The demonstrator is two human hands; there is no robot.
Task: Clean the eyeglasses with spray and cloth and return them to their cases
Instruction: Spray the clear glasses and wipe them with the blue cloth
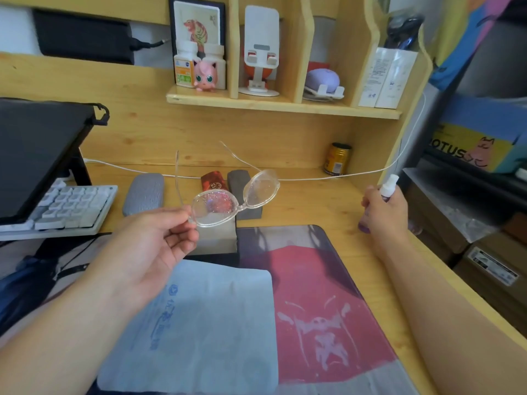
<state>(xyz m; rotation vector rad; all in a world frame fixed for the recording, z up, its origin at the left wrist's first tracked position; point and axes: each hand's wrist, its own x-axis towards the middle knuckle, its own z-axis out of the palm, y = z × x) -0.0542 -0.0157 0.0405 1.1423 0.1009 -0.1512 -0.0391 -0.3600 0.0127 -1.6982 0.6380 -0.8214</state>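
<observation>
My left hand (159,240) pinches clear-framed eyeglasses (233,195) at the left hinge and holds them up over the desk, temples pointing away; both lenses are speckled with droplets. My right hand (385,212) grips a small purple spray bottle (388,187) with a white nozzle, off to the right and apart from the glasses. A pale blue cleaning cloth (205,323) lies flat on the desk mat (328,295) below my left hand. Three cases lie behind the glasses: a grey textured one (144,192), a red one (214,181), and a dark grey one (242,181) that the glasses partly hide.
A white keyboard (71,206) and a raised black laptop (37,149) stand at the left. A yellow can (338,158) sits at the back right, with a white cable (313,178) running along the desk. Shelves with small items hang above. Boxes stand beyond the desk's right edge.
</observation>
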